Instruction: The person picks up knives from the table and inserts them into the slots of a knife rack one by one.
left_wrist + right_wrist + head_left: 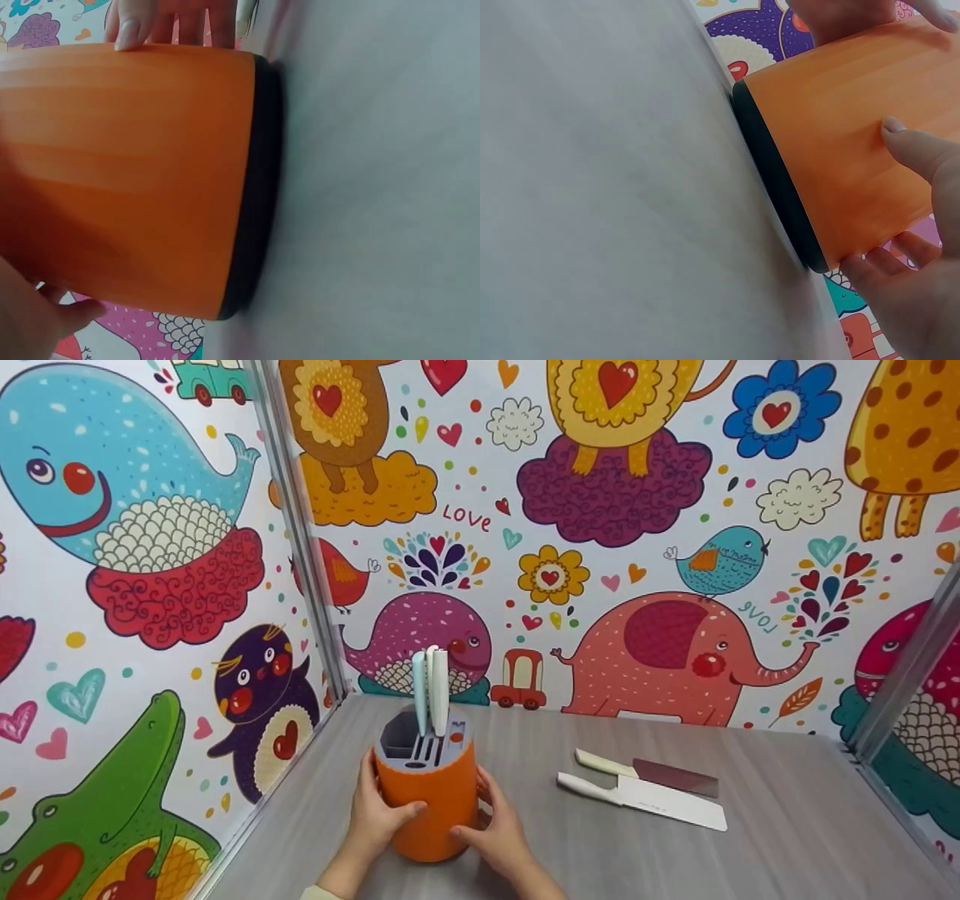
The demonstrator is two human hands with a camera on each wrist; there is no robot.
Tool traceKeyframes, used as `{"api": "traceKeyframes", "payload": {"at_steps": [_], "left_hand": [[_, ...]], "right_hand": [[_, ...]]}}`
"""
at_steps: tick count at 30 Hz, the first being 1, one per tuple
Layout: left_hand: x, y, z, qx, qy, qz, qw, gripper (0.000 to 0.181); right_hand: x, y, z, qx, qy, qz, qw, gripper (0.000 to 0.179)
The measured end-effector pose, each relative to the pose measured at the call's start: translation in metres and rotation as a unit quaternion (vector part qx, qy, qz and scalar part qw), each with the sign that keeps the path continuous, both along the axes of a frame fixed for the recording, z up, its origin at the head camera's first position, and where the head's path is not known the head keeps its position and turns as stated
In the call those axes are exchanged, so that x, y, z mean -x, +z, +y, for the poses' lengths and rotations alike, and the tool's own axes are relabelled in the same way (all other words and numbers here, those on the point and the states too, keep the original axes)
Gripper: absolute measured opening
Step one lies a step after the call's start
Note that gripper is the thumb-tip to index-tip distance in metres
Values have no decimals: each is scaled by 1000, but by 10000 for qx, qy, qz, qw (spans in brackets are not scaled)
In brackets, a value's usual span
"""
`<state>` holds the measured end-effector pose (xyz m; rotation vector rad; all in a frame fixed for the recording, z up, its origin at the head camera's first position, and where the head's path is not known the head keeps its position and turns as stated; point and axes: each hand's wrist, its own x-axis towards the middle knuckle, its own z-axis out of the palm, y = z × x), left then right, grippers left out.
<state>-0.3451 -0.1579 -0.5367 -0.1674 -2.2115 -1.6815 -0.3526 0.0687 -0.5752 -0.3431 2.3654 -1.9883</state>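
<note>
An orange knife block (429,817) with a grey slotted top (454,750) stands upright on the table. Several pale handles (439,694) stick up from its slots; their blades are hidden inside. My left hand (376,814) grips the block's left side, thumb across the front. From the right, my right hand (501,826) holds it too, its thumb (915,146) on the front and fingers curled round the far side. The block's black base (259,187) appears at the tabletop in the left wrist view.
To the right lie a white cleaver (671,802) and, just behind it, a knife with a dark brownish blade (679,777) and cream handle. Patterned panels (480,562) close off the back and sides of the grey table (637,862).
</note>
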Motion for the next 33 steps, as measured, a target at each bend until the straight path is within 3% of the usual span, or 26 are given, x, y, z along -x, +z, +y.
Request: {"api": "traceKeyframes", "payload": {"at_steps": [15,23,28,30,33], "left_hand": [[1,-2,6,-48,165,-230,9996,122],[3,-2,4,41,222,-97,9997,120],[5,-2,6,160,236,-158,9995,124],[5,-3,6,161,237,-235,9993,125],[4,-4,5,82,214,-323,9992,124]], "right_hand": [[1,-2,3,35,60,211,9998,100],[4,11,19,138,102,-91,9998,89],[8,22,64,105,-426,585,9973,61],[11,25,87,-130,-813,949,9921,47],[16,35,119,-609,-1395,1111,9821,32]]}}
